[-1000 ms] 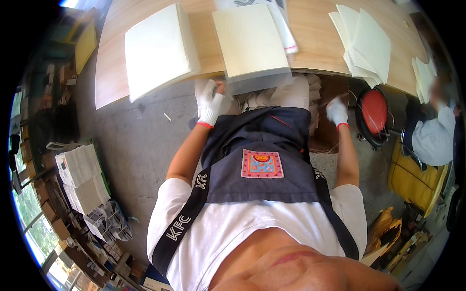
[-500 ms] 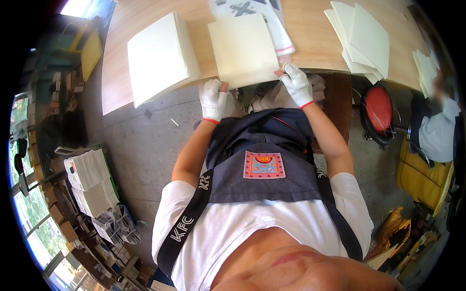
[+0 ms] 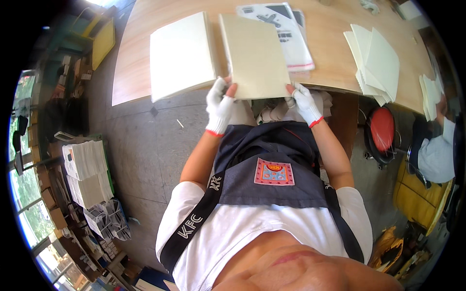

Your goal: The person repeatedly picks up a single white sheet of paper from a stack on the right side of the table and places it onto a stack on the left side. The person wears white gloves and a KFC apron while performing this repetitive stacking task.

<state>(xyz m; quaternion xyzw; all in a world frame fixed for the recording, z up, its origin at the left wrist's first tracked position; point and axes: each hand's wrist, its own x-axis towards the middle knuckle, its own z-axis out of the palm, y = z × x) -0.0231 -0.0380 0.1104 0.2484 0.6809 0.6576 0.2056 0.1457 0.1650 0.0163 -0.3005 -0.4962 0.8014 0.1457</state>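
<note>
Between my hands is a rectangular stack of cream paper, its near edge around the table's front edge. My left hand, in a white fingerless glove with a red cuff, grips the near left corner, thumb on top. My right hand, gloved the same way, pinches the near right corner. The fingers under the paper are partly hidden. Just left lies a thicker stack of white paper, close to my left fingertips. Behind and right of the held stack are white printed sleeves with a pink edge, partly covered.
Fanned cream sheets lie to the right on the wooden table. Farther right, another person's hand is by more cream sheets. A red stool and a yellow chair stand there. Bundled papers are at left.
The cream stack has shifted left, nearer the white stack, uncovering more of the printed sleeves. My left thumb now lies over its corner. The whole view has also shifted slightly.
</note>
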